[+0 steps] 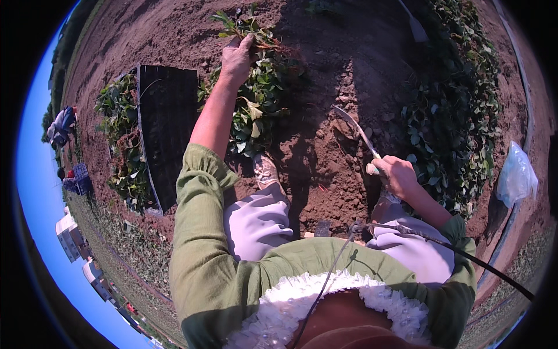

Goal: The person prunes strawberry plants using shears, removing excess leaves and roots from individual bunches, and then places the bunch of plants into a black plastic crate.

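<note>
My left hand [237, 59] is closed around a small bunch of leafy seedlings [257, 37] with reddish stems and bare roots. Below it, a heap of similar green plants [261, 87] lies on the soil by my left shoe [266, 170]. In my right hand [396, 174] is the pale handle of a sickle [357, 128]. Its curved blade points up and left, low over a strip of loose, broken soil [338, 196]; whether the tip touches the ground I cannot tell.
A black crate [168, 131] with plants beside it stands at the left. Along the right runs a leafy row [462, 109], with a clear plastic bag [516, 176] and a hose [521, 74] beyond. A flat blade tool [416, 28] lies at the top. Another person [63, 126] bends far left.
</note>
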A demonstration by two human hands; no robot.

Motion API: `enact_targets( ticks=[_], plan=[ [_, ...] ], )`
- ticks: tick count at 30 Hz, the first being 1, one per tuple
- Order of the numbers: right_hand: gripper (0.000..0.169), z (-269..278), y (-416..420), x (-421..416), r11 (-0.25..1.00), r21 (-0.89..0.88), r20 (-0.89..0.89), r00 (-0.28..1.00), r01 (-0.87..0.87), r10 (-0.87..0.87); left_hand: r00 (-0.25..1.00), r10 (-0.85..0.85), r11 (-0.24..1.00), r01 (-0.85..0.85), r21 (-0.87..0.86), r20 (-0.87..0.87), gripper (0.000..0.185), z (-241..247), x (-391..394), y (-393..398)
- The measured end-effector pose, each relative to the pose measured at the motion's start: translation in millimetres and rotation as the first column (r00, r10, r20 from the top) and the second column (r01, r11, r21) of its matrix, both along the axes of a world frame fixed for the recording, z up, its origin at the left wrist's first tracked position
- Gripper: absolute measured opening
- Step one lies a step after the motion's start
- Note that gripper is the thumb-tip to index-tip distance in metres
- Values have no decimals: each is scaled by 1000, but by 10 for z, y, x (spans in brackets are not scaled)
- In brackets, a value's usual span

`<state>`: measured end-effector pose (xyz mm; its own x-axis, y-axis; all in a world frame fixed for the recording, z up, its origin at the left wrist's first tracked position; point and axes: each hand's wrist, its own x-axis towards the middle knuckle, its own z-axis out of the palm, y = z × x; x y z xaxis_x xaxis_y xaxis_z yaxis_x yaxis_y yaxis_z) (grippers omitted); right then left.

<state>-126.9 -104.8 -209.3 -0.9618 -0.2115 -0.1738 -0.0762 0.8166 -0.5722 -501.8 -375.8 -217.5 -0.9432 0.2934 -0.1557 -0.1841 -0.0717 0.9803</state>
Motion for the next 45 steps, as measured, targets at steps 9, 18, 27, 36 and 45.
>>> enact_targets(
  ticks=[9,18,27,36,45],
  plan=[
    [38,53,169,-50,839,-336,307,892,429,-333,964,-238,786,263,-560,118,17,-539,114,351],
    [24,5,537,-122,438,-537,418,679,721,-604,971,-211,871,238,-431,110,18,-130,251,483],
    [15,88,1365,-526,447,-345,481,564,826,-672,922,-317,878,374,-299,221,15,-325,443,1047],
    [17,192,1391,-930,453,-246,611,500,857,-614,886,-398,845,454,-283,237,13,-338,587,1391],
    [22,-195,1250,-1309,480,-155,422,497,863,-758,830,-482,833,534,-149,280,9,-433,577,1827]
  ],
)
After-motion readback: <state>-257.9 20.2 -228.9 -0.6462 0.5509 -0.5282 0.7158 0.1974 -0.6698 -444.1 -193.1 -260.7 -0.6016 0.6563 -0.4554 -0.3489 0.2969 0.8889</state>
